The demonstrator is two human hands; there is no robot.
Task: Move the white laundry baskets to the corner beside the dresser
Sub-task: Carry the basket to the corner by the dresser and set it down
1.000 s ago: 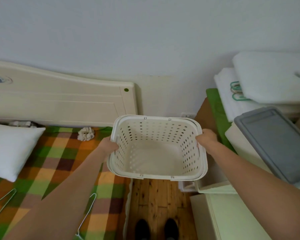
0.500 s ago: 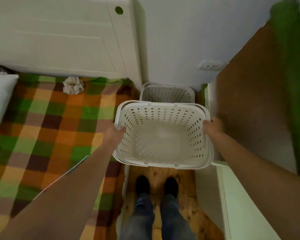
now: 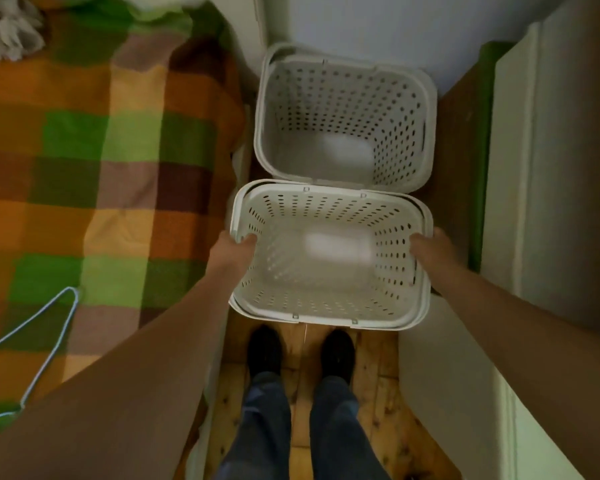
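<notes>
I hold a white perforated laundry basket (image 3: pixel 329 308) by its two side rims, above the wooden floor in the gap between bed and dresser. My left hand (image 3: pixel 234 249) grips the left rim and my right hand (image 3: pixel 428 249) grips the right rim. The basket is empty. A second white laundry basket (image 3: pixel 400 133) stands just beyond it on the floor, in the corner against the wall, also empty. The near basket's far rim overlaps the far basket's near rim in this view.
A bed with a checked green and orange blanket (image 3: pixel 94 174) runs along the left, with a wire hanger (image 3: pixel 35 344) lying on it. The cream dresser (image 3: pixel 548 209) stands on the right. My feet (image 3: pixel 302 351) are on the wooden floor (image 3: pixel 374 410) in the narrow aisle.
My view has tilted downward and the held basket has come lower. The second basket in the corner, barely visible before, now shows fully. Both hands keep their grip.
</notes>
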